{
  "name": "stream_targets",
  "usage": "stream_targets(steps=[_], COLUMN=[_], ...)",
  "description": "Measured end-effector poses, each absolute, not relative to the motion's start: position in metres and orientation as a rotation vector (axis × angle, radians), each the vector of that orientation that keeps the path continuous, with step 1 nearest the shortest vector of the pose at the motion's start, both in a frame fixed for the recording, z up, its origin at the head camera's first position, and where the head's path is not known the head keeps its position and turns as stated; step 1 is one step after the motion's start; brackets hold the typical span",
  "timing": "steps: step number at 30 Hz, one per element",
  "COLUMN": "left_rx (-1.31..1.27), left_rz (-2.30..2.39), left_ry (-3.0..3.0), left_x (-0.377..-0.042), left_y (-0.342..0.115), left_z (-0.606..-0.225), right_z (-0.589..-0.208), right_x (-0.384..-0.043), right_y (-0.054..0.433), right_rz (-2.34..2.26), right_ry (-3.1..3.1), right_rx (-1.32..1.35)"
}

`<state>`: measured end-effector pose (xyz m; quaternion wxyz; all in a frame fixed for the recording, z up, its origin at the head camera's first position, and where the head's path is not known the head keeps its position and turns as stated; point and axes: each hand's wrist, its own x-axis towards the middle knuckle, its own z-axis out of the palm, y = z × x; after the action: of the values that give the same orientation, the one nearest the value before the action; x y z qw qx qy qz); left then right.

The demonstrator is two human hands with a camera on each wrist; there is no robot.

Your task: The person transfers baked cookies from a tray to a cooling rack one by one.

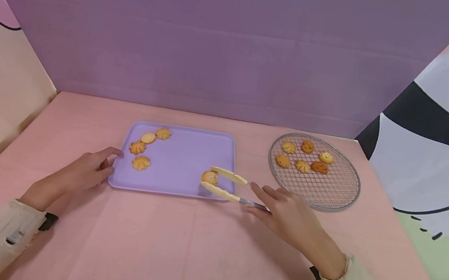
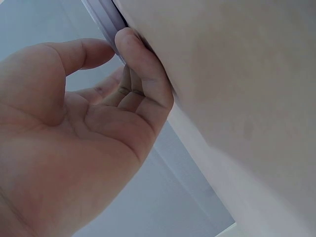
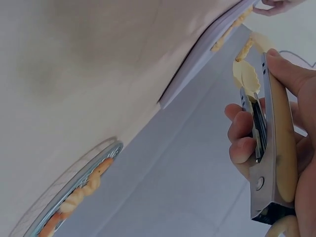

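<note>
The left hand (image 1: 83, 171) holds the left rim of a lilac tray (image 1: 181, 153) between its fingers and thumb; the left wrist view shows the fingertips right at the tray rim (image 2: 106, 22). In the right hand (image 1: 288, 214) is a pair of tongs (image 1: 248, 202) with cream-coloured tips, gripped round the metal handles. Between the tong tips sits a round golden cookie (image 1: 209, 177), over the tray's right end. The right wrist view shows this cookie (image 3: 244, 49) beyond the tips. Several cookies (image 1: 140, 163) lie along the tray's left side.
Right of the tray stands a round wire rack (image 1: 331, 189) with several cookies (image 1: 302, 166) of different shapes on its far part. A pink cloth (image 1: 146, 246) covers the table. A purple wall (image 1: 217, 56) rises behind, with a panda-print panel (image 1: 446, 123) at the right.
</note>
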<state>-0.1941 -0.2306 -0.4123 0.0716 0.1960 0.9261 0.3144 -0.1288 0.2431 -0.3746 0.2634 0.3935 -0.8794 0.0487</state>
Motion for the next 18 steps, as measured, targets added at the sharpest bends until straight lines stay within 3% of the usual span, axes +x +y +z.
stream_targets(steps=[18], left_rx=[0.609], left_rz=[0.956], left_ry=[2.789], left_x=[-0.195], left_y=[-0.231], left_z=[-0.414], right_z=[-0.376], right_x=[-0.111], right_y=[0.297], right_rz=[0.209], right_ry=[-2.420], right_rx=[0.811])
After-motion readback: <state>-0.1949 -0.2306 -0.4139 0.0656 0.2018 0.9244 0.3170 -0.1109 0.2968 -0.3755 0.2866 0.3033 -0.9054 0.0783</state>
